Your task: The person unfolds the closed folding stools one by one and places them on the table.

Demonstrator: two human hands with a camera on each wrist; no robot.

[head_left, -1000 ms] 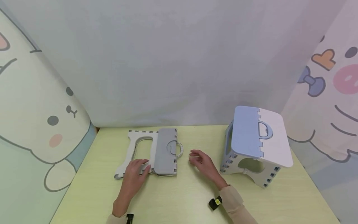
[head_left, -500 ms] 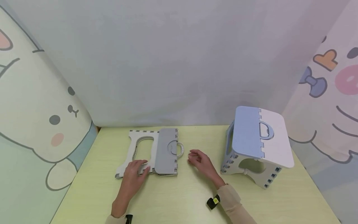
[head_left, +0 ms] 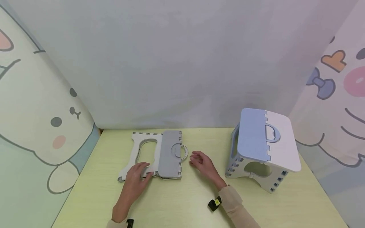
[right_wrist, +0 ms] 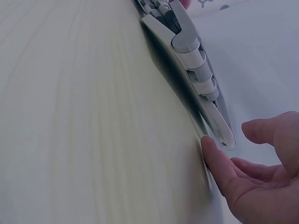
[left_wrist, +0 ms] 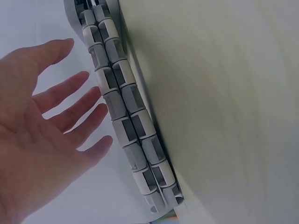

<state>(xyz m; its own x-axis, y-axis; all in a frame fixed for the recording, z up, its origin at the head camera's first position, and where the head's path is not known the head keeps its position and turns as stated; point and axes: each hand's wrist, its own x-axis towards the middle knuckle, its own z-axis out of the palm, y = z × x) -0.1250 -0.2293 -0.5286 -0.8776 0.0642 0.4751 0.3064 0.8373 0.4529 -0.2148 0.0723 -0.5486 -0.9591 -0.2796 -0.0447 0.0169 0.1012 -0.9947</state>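
Note:
A folded step stool (head_left: 170,158), grey and white, lies flat on the table with its loop handle (head_left: 186,152) pointing right. My left hand (head_left: 135,182) is at its near edge, over the white leg panel. In the left wrist view the left hand (left_wrist: 44,126) has loosely spread fingers at the stool's hinged edge (left_wrist: 122,105); whether they touch is hard to tell. My right hand (head_left: 205,167) hovers just right of the handle, fingers loosely bent. The right wrist view shows the right hand (right_wrist: 261,186) close to the stool's tip (right_wrist: 224,133), holding nothing.
An unfolded step stool (head_left: 252,134), blue and white, stands upright on the right side of the table (head_left: 176,205). A pale curtain (head_left: 171,72) rises behind the table, and cartoon-printed walls (head_left: 42,126) flank it. A black wrist strap (head_left: 214,204) is at the right sleeve.
My right hand has shifted slightly left, closer to the folded stool's handle. The left hand stays at the stool's near edge, and both stools keep their places.

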